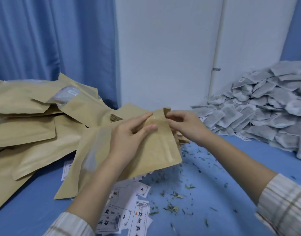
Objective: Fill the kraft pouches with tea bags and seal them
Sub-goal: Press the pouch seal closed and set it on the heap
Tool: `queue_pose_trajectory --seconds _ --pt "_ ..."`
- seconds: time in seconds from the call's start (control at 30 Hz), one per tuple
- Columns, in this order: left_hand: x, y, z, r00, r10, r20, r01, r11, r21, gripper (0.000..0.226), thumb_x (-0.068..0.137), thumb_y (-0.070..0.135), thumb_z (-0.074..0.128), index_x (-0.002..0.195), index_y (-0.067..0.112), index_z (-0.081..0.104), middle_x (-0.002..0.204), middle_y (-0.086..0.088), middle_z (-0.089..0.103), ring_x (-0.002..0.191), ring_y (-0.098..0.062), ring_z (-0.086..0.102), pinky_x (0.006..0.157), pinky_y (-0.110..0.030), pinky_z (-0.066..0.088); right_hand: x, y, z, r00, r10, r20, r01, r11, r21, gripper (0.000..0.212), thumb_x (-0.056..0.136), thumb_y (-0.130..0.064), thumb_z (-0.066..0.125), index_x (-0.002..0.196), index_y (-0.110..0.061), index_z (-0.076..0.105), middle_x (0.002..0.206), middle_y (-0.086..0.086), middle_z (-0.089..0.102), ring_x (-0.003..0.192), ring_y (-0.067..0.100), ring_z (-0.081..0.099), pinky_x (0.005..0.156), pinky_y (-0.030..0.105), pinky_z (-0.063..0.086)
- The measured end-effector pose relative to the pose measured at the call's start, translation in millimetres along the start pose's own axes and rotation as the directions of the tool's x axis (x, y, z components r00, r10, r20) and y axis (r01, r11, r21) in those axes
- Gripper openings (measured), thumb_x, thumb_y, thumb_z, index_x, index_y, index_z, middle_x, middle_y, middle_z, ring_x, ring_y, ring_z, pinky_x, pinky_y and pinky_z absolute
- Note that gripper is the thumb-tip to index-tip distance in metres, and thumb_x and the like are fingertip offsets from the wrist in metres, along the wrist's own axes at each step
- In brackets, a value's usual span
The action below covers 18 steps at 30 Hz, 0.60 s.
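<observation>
Kraft pouch [156,150] being held above the blue bench [223,167], your left hand [129,133] pinching its top edge, your right hand [185,125] gripping the top corner, tea bags [258,108] lying heaped right, pouch pile [35,125] resting left, printed labels [129,210] below

One head-worn wide-angle view looks forward and down – close over the blue cloth-covered counter [231,167], reaching to the pale wall [163,48] behind.

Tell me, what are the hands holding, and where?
Both hands, left and right, pinch one kraft pouch at its top edge.
</observation>
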State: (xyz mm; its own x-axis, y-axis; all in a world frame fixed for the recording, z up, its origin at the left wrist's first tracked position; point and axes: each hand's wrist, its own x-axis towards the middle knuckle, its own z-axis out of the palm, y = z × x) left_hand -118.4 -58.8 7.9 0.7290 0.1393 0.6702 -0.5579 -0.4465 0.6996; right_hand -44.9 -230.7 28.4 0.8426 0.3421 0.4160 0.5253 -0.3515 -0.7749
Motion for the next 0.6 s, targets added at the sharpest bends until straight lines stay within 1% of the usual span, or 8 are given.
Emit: queue_pose_trajectory --seconds 0.1,0.17,0.27,0.37,0.43,0.47,0.53,0.6 --pt "15.9 26.9 7.5 1.000 -0.011 0.004 0.011 0.992 -0.122 0.034 0.067 0.051 0.066 0.100 0.043 0.070 0.098 0.027 0.069 0.099 0.010 0.059 0.086 -0.010 0.043 -3.5 -8.2 -42.1 0.979 -0.051 -0.199 0.038 0.997 -0.068 0.025 0.076 -0.031 0.072 0.092 -0.046 0.060 0.102 -0.009 0.060 0.086 0.007 0.061 0.075 0.023 0.049" --pt "25.7 45.6 13.8 1.000 -0.024 0.014 0.027 0.977 -0.212 0.015 0.073 0.045 0.067 0.087 0.051 0.070 0.091 0.031 0.068 0.092 0.014 0.060 0.078 -0.006 0.043 -5.6 -19.9 -61.7 0.980 -0.008 -0.197 0.000 0.999 -0.040 0.039 0.076 -0.034 0.073 0.106 -0.048 0.053 0.105 -0.007 0.057 0.083 0.007 0.062 0.074 0.027 0.051" --pt "38.3 67.2 25.5 0.998 -0.021 0.058 0.040 0.936 -0.350 0.027 0.086 0.024 0.065 0.074 0.048 0.071 0.081 0.031 0.068 0.080 0.016 0.061 0.065 -0.002 0.043 -6.7 -33.9 -85.0 0.981 0.104 -0.163 -0.091 0.992 0.084 0.047 0.078 -0.036 0.070 0.119 -0.047 0.049 0.093 0.000 0.069 0.084 0.013 0.067 0.073 0.033 0.055" --pt "48.1 81.8 35.4 0.987 -0.077 0.142 0.128 0.908 -0.400 0.017 0.089 0.024 0.061 0.085 0.040 0.067 0.080 0.029 0.068 0.076 0.016 0.061 0.060 -0.001 0.043 -5.0 -48.2 -104.1 0.956 0.156 -0.249 -0.157 0.987 0.016 0.044 0.082 -0.024 0.061 0.123 -0.037 0.053 0.088 0.001 0.067 0.073 0.017 0.065 0.062 0.032 0.055" --pt "54.6 89.0 42.3 0.970 -0.108 0.216 0.186 0.905 -0.384 0.013 0.091 0.028 0.058 0.096 0.036 0.067 0.093 0.023 0.069 0.084 0.014 0.062 0.067 -0.003 0.044 -3.1 -56.7 -112.0 0.924 0.147 -0.353 -0.170 0.985 -0.036 0.048 0.080 -0.011 0.053 0.125 -0.027 0.055 0.090 0.001 0.060 0.059 0.014 0.059 0.049 0.027 0.053" --pt "58.9 92.0 46.1 0.962 -0.116 0.249 0.200 0.916 -0.348 0.018 0.092 0.031 0.055 0.107 0.033 0.065 0.106 0.019 0.067 0.094 0.010 0.061 0.076 -0.007 0.046 -2.1 -60.5 -116.5 0.903 0.150 -0.402 -0.180 0.983 -0.037 0.049 0.080 -0.007 0.050 0.126 -0.025 0.054 0.096 0.004 0.058 0.057 0.014 0.058 0.043 0.024 0.051" --pt "65.7 101.8 48.0 0.947 -0.138 0.289 0.228 0.924 -0.307 0.039 0.091 0.046 0.051 0.127 0.031 0.055 0.126 0.013 0.058 0.108 0.001 0.056 0.089 -0.018 0.045 0.3 -67.4 -126.8 0.859 0.184 -0.478 -0.210 0.978 -0.001 0.054 0.081 -0.003 0.045 0.130 -0.024 0.050 0.109 0.008 0.055 0.064 0.020 0.063 0.047 0.030 0.056" --pt "71.2 112.3 44.9 0.932 -0.141 0.335 0.270 0.886 -0.378 0.055 0.077 0.070 0.049 0.122 0.039 0.055 0.130 0.011 0.056 0.108 -0.001 0.057 0.087 -0.022 0.044 2.1 -75.4 -138.6 0.823 0.255 -0.507 -0.244 0.966 0.089 0.057 0.079 -0.001 0.037 0.131 -0.022 0.047 0.114 0.012 0.055 0.063 0.030 0.068 0.053 0.037 0.059"
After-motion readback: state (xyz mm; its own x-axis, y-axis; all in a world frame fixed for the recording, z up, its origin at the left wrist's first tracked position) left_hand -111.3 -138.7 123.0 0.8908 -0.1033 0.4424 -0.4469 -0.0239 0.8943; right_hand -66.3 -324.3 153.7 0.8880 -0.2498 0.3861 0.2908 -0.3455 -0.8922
